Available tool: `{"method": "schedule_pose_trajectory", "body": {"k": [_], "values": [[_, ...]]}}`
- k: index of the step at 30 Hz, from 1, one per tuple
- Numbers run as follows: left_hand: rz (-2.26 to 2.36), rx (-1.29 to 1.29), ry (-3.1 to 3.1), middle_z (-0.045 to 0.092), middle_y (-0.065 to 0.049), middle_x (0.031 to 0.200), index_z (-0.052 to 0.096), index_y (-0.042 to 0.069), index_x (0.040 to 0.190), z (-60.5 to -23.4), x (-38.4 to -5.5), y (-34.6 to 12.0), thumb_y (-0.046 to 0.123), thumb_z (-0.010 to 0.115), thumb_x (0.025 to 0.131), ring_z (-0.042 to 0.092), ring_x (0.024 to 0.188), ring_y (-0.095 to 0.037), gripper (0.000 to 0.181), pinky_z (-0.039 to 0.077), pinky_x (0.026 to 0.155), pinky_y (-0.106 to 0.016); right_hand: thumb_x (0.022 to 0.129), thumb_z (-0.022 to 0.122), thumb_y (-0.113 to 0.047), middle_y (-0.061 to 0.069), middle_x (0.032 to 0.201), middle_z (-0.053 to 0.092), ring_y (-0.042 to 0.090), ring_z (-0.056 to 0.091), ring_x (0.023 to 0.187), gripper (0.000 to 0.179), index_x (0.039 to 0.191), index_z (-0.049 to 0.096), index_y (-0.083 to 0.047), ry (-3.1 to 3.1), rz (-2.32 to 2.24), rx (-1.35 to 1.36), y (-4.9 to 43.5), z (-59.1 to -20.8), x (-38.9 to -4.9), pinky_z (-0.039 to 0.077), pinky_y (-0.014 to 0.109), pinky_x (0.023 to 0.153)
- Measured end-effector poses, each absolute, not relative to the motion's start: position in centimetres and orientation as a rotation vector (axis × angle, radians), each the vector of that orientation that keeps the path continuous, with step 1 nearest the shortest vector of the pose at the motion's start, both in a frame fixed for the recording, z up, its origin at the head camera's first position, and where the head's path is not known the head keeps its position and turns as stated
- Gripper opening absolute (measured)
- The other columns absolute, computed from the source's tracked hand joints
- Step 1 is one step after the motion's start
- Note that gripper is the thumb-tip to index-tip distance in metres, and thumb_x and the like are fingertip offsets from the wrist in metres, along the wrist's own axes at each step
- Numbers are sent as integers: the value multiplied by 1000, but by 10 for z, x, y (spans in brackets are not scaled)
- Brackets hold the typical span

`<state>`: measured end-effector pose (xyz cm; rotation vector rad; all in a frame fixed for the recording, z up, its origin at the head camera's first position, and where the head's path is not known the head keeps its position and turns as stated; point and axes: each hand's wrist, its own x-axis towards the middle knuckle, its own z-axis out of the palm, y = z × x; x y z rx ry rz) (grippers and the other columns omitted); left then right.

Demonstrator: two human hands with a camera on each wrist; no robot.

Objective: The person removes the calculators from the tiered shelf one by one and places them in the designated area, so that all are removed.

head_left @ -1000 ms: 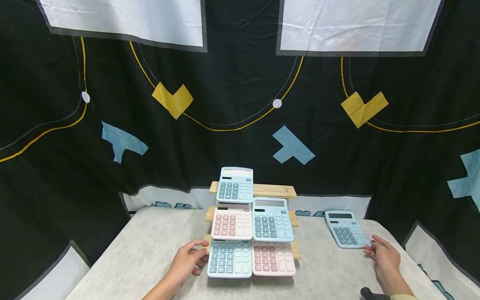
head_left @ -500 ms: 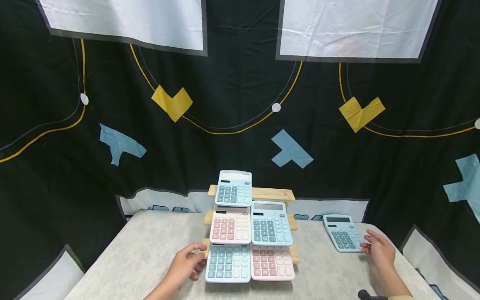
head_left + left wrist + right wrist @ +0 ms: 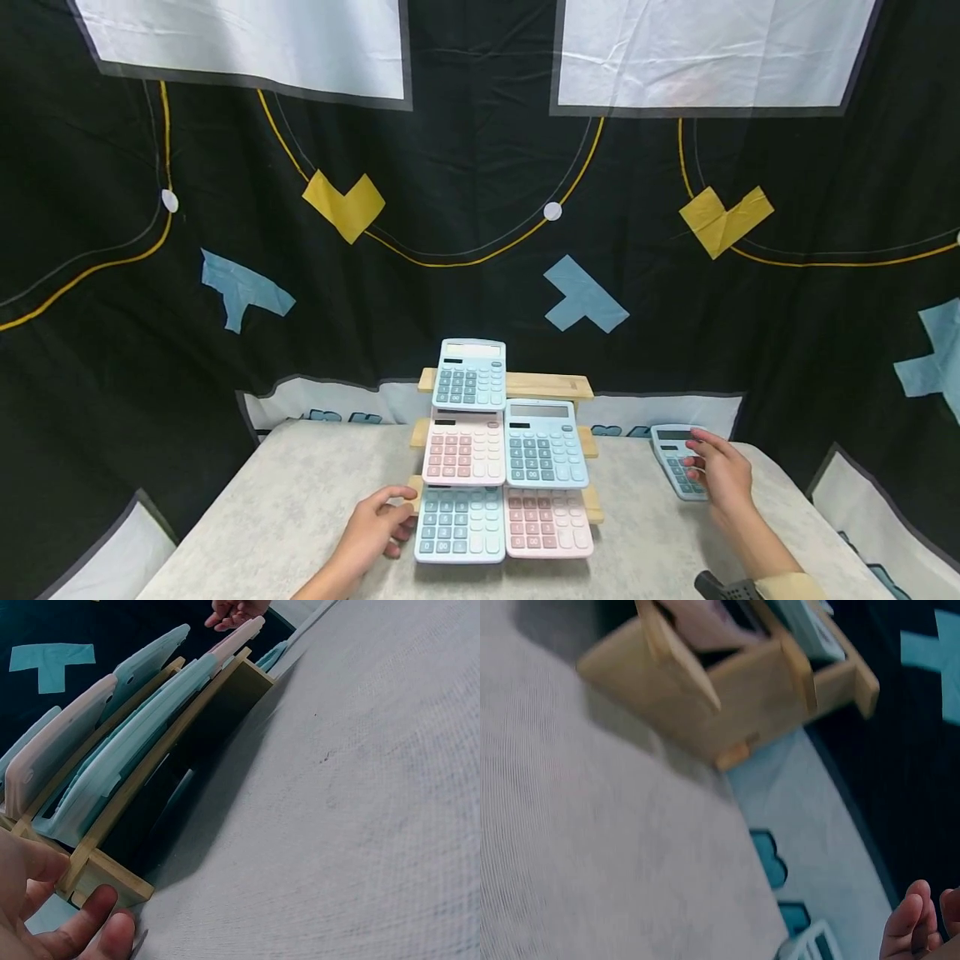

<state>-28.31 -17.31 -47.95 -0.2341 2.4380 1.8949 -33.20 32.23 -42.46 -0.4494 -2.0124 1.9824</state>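
A tiered wooden rack point(image 3: 551, 386) stands mid-table, bearing light-blue and pink calculators. At its lower left end is my left hand point(image 3: 377, 527); in the left wrist view, thumb and fingers hold the wooden corner point(image 3: 112, 877). A blue calculator point(image 3: 474, 375) leans on the top tier. The middle tier bears a pink calculator point(image 3: 463, 450) and a blue calculator point(image 3: 546, 442). Below are a blue calculator point(image 3: 460, 525) and a pink calculator point(image 3: 549, 523). My right hand point(image 3: 722, 475), fingers loosely bent and holding nothing, is over a loose blue calculator point(image 3: 667, 450), hiding its right part.
The pale table point(image 3: 300, 483) extends to both sides of the rack. Behind it hangs a black cloth point(image 3: 465, 308) with yellow and blue patches. A dark strap point(image 3: 723, 587) is on the right wrist.
My right hand has moved left, from beside the loose calculator's right edge to over it. The left hand stays at the rack's end. The head view shifts slightly.
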Motion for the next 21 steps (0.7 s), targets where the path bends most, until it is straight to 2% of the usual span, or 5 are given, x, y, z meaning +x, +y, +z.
{"method": "schedule_pose_trajectory", "body": {"k": [7,14,21], "values": [[1911,-227,2452,70,-7,88,65,6,123,-478,-278,-174,19,63,95,63,74,-20,30,54,56,-34,104,44,-13,-15,86,64,6,62,72,35,138,52,-5,-1990,2087,-379,299,-413,-328,54,20,63],[1911,-229,2462,70,-7,87,65,6,122,-478,-278,-175,18,62,95,63,73,-20,29,54,56,-34,105,45,-17,-12,92,67,7,63,74,29,132,56,-14,-1956,2231,-284,286,-401,-328,54,20,62],[1914,-216,2461,70,-7,87,65,6,123,-478,-277,-173,17,62,96,64,74,-21,29,55,57,-35,106,43,-22,-10,100,64,8,66,81,46,149,43,-7,-2103,2173,-234,276,-396,-326,56,21,66]]}}
